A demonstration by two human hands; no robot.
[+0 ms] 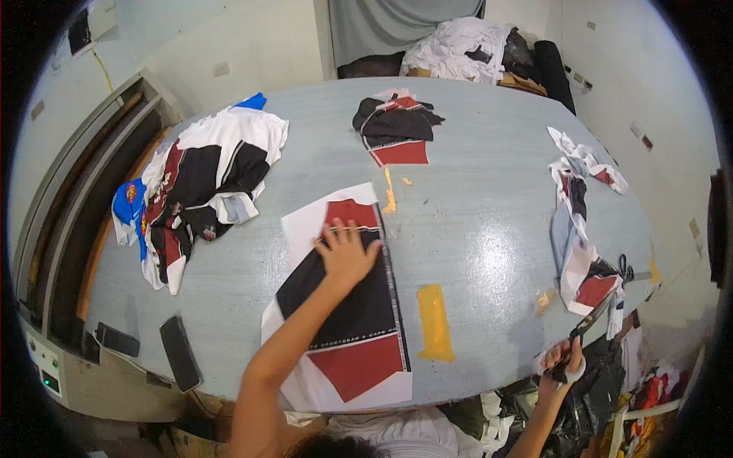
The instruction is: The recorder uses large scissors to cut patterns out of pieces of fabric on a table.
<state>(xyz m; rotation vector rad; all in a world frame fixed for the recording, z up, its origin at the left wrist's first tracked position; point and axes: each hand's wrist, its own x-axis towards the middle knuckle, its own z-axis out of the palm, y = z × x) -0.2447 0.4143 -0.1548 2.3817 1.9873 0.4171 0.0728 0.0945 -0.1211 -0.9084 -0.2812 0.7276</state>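
Observation:
My left hand [347,256] lies flat with fingers spread on a printed fabric panel [343,298]. The panel is black in the middle, dark red at both ends, with white margins and a narrow lettered strip along its right side. Off the table's right front edge, my right hand [561,362] is closed around the handles of what look like scissors [592,317]. Their long dark blades point up and away, beside a bunched strip of white, grey and red fabric offcuts [573,237]. A white band wraps part of this hand.
A heap of cut fabric pieces [206,179] lies at the left, a smaller black-and-red pile [397,126] at the far middle. Yellow tape [435,324] sticks to the table [489,191]. Two phone-like dark objects [181,353] rest front left, near a long roller machine [92,191].

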